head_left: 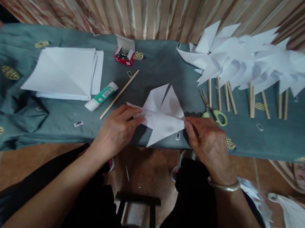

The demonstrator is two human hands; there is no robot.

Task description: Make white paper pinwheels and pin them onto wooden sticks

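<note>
A white paper pinwheel shape (162, 112) lies on the grey-green cloth (156, 61) near its front edge, several flaps folded toward the middle. My left hand (117, 129) pinches its left flap with fingers closed on the paper. My right hand (208, 139) grips its right edge, fingers curled over it. A silver bangle sits on my right wrist.
A stack of white paper sheets (65, 71), a glue tube (101, 96) and a loose wooden stick (119, 94) lie at left. A red box of pins (124, 56) stands behind. Green-handled scissors (214, 111) and several finished pinwheels on sticks (247, 60) sit at right.
</note>
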